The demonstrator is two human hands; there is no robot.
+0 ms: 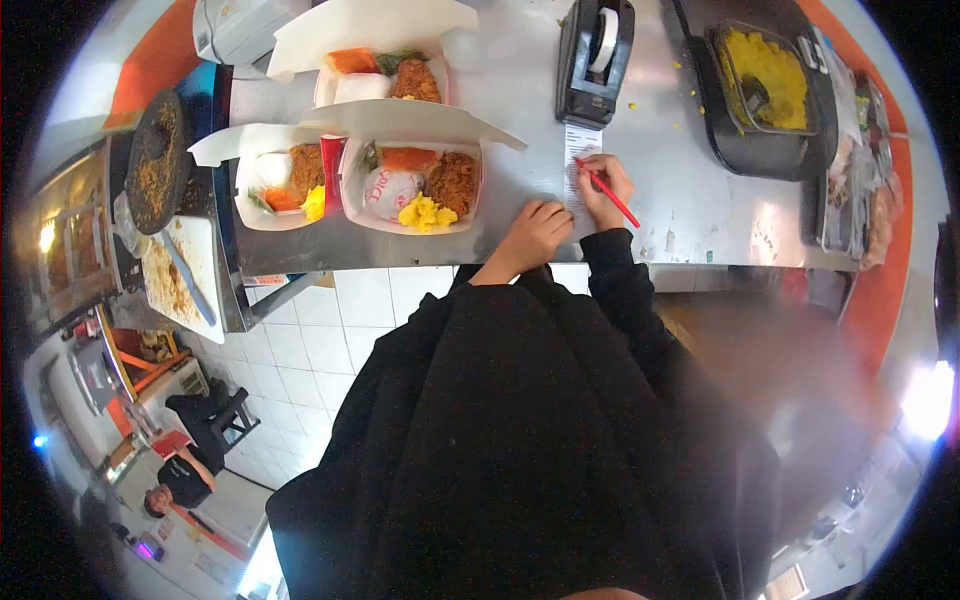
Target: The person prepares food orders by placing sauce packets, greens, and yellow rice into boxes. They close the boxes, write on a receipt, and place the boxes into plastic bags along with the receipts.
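My right hand (pixel 606 190) is closed around a red pen (pixel 615 198), its upper end pointing down to the right. The pen's tip is at a narrow printed paper strip (pixel 582 146) lying on the steel counter. My left hand (pixel 541 234) rests at the counter's front edge beside the strip's lower end, fingers curled and closed, with nothing visible in them. Directly above the strip stands a black tape dispenser (pixel 582 100) with a white roll (pixel 604 40); the strip's top end meets its base.
Open food boxes (pixel 410 228) with fried chicken, wrapped white portions and yellow egg stand left. A black tray (pixel 722 150) holds a clear container of yellow food (pixel 768 75) at right. A dark pan (pixel 158 160) and a knife (pixel 190 277) lie far left. A seated person (pixel 185 480) is behind.
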